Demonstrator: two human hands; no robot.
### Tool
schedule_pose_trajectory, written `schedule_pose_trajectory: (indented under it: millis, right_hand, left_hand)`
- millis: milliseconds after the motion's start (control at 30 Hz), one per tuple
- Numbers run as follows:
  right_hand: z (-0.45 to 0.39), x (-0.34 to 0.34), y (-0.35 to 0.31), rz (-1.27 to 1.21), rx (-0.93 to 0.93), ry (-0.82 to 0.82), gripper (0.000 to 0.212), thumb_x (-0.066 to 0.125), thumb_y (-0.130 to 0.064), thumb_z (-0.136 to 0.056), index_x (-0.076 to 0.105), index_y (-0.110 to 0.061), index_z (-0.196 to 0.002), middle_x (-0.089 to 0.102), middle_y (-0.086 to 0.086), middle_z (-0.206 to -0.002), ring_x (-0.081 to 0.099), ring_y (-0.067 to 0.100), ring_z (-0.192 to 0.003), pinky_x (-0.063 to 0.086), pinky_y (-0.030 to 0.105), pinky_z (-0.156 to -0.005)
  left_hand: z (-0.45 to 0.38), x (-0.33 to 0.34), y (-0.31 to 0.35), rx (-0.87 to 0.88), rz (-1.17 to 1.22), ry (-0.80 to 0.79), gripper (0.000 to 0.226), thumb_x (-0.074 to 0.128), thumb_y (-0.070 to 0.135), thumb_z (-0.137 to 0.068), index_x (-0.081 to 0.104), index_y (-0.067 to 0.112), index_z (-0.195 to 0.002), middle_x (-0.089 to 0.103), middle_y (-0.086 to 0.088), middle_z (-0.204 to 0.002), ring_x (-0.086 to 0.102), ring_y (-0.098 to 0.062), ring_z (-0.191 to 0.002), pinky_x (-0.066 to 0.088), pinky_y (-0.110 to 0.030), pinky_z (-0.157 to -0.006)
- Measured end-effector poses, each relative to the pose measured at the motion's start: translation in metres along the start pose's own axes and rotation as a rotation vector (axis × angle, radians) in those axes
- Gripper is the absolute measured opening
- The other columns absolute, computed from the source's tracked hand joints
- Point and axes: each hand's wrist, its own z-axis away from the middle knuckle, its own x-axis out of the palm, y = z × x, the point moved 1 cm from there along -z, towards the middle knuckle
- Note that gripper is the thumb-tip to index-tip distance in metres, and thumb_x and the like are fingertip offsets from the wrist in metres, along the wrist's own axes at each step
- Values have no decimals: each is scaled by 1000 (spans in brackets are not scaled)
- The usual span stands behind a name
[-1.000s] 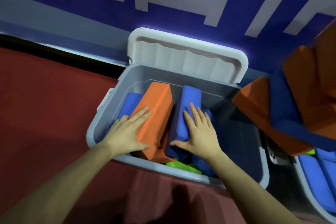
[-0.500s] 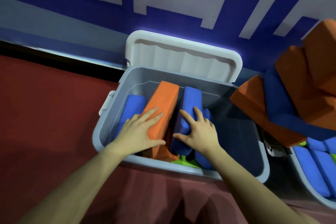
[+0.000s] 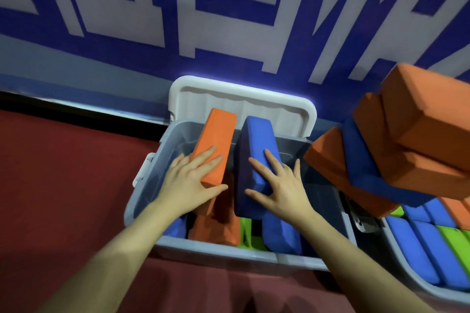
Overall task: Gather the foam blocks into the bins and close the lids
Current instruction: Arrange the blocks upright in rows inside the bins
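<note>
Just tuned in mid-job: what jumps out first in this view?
Two hands in the open grey bin at centre: the left hand grips an orange block, the right hand a blue block, both tilted up. At right, orange and blue blocks pile high over a second bin.

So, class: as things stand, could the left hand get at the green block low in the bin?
Probably not directly: the green block lies wedged beneath the orange block and blue block, and the left hand grips that orange block.
</note>
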Motion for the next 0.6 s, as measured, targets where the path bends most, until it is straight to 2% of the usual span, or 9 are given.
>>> schedule_pose_trajectory:
  millis: [133, 267, 467, 600]
  right_hand:
    - [-29, -59, 2, -14, -53, 147, 70, 43, -68, -82, 43, -33, -143, 39, 12, -150, 57, 39, -114, 16, 67, -109]
    - [-46, -121, 7, -69, -50, 313, 71, 45, -67, -83, 42, -31, -143, 39, 11, -150, 54, 33, -120, 8, 55, -114]
    - [-55, -213, 27, -82, -12, 518, 72, 50, -65, -80, 41, -31, -143, 37, 8, -152, 49, 28, -128, 3, 61, -113]
    - [-45, -262, 48, -94, 6, 607, 67, 64, -51, -84, 38, -36, -143, 32, 4, -155, 39, 25, -137, -4, 64, -111]
  left_hand:
    - [-39, -33, 19, 55, -9, 143, 65, 55, 62, -70, 67, 22, -120, 58, 1, -134, 65, -35, -103, 48, -56, -91]
    - [-92, -72, 51, 145, -48, 242, 65, 54, 64, -70, 68, 23, -119, 60, 2, -132, 65, -36, -99, 47, -53, -92]
    - [-166, -120, 116, 373, -184, 374, 65, 51, 66, -73, 68, 21, -117, 61, -1, -130, 65, -37, -99, 45, -51, -93]
    - [-201, -136, 165, 559, -257, 470, 61, 51, 62, -75, 71, 20, -114, 64, -2, -126, 65, -41, -96, 47, -51, -87]
